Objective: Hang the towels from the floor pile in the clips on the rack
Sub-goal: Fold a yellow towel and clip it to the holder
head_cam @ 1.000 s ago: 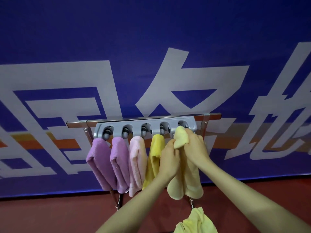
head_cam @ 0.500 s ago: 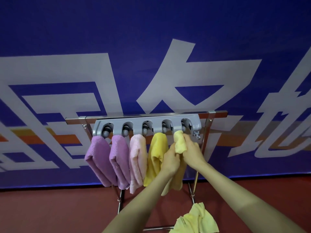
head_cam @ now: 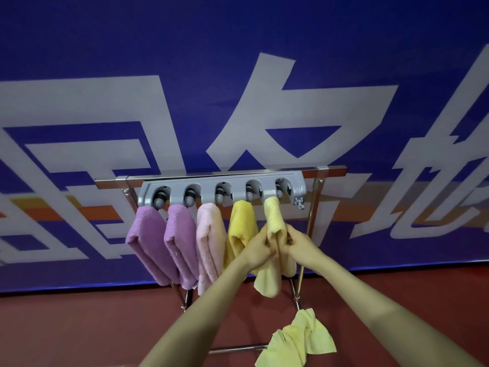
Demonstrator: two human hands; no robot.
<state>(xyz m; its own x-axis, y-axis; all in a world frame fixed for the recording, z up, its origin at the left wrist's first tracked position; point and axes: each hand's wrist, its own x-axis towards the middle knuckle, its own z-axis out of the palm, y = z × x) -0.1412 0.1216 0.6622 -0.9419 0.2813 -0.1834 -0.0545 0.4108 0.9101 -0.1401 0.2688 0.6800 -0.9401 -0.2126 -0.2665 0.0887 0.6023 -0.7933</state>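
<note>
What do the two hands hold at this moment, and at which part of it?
The left hand and the right hand both pinch the pale yellow towel at its middle, below the rightmost clip.

A dark red floor (head_cam: 79, 327) carries a crumpled pale yellow cloth towel (head_cam: 296, 340), lying at the foot of a shiny metal rack (head_cam: 330, 171) that stands on it. The rack's grey plastic clip bar (head_cam: 211, 188) holds five towels in a row: a purple towel at the left end (head_cam: 148, 242), a second purple towel (head_cam: 182, 242), a pink towel (head_cam: 210, 239), a bright yellow towel (head_cam: 240, 229) and a pale yellow hanging towel (head_cam: 274, 215).
</note>
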